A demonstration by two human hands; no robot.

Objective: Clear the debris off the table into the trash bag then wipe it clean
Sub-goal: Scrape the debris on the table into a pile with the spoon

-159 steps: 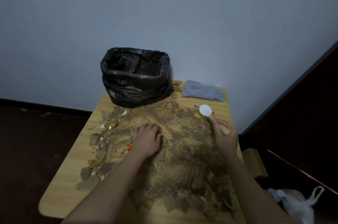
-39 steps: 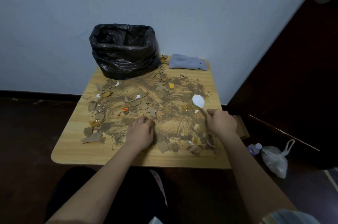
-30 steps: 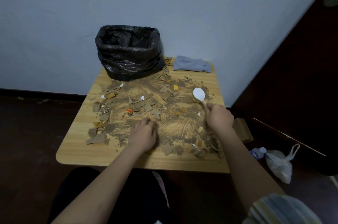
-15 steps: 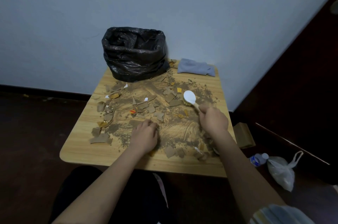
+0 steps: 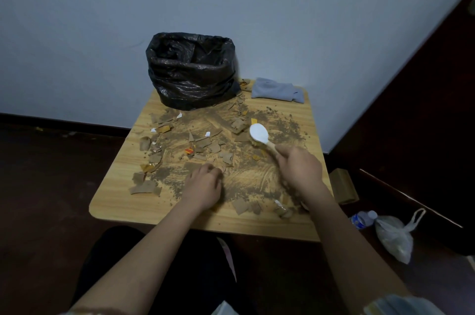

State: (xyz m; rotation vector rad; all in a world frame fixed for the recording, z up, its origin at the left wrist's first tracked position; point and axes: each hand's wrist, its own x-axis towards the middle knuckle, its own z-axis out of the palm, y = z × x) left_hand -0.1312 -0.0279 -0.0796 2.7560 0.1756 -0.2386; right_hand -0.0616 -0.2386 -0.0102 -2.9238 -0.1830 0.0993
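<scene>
So the right hand has its fingers wrapped around the wooden handle of a small brush, white head pointing up and away toward the far side of the table. The left hand sits knuckles-up on the dirt, fingers curled under; can't tell if it's holding anything. Debris (cardboard scraps, torn wrapper bits, loose brown dirt) covers most of the middle. The trash bag stands open at the far edge, up and left of the brush head, so the handle's long axis already roughly aims there. The grey cloth lies just right of the bag, nearer the right hand, for wiping later I guess.
</scene>
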